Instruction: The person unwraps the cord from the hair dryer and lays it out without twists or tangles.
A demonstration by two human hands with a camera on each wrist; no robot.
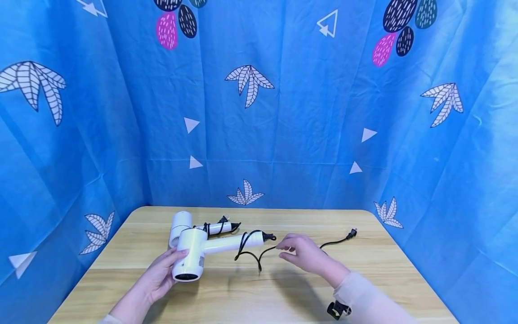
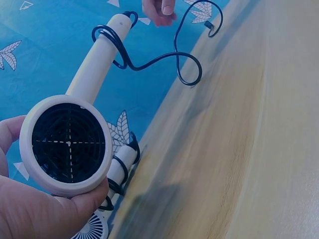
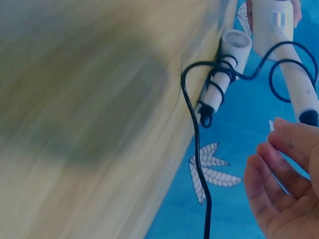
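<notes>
My left hand (image 1: 162, 272) grips a white hair dryer (image 1: 192, 247) by its barrel, above the table, with the handle pointing right. In the left wrist view, fingers and thumb curl around its round dark grille (image 2: 70, 144). A black cord (image 2: 147, 64) loops around that handle and trails off to the right. My right hand (image 1: 301, 253) hovers near the handle's end, fingers loosely bent. The right wrist view shows the cord (image 3: 195, 134) passing beside this hand, apart from the fingers, with nothing between them.
A second white hair dryer (image 1: 180, 221) lies on the wooden table (image 1: 243, 297) behind the first, its cord wrapped around its handle. The held dryer's plug (image 1: 352, 233) is at the table's right. Blue patterned cloth (image 1: 299, 112) surrounds the back and sides.
</notes>
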